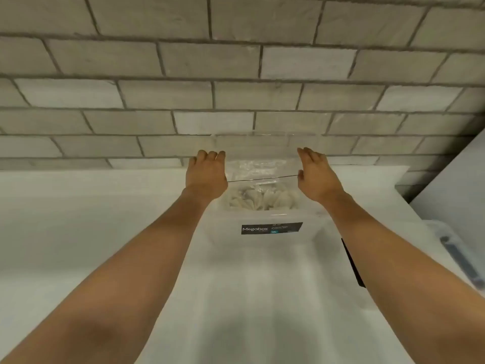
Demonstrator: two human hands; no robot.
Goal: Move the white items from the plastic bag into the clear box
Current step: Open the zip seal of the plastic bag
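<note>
A clear plastic bag point(262, 153) is held upright over the clear box point(231, 240), which carries a dark "Megabox" label. My left hand point(207, 172) grips the bag's left edge with curled fingers. My right hand point(315, 174) holds the right edge, thumb against a thin dark line that runs across the bag between my hands. Several white items point(262, 199) are piled just below that line, at the box's open top. Whether they lie in the bag's lower part or in the box I cannot tell.
The box stands on a white counter point(78, 219) against a grey brick wall point(236, 95). A dark flat object point(353, 261) lies right of the box. Another clear container with a dark handle point(456, 253) sits at the far right, under a white surface point(451, 185).
</note>
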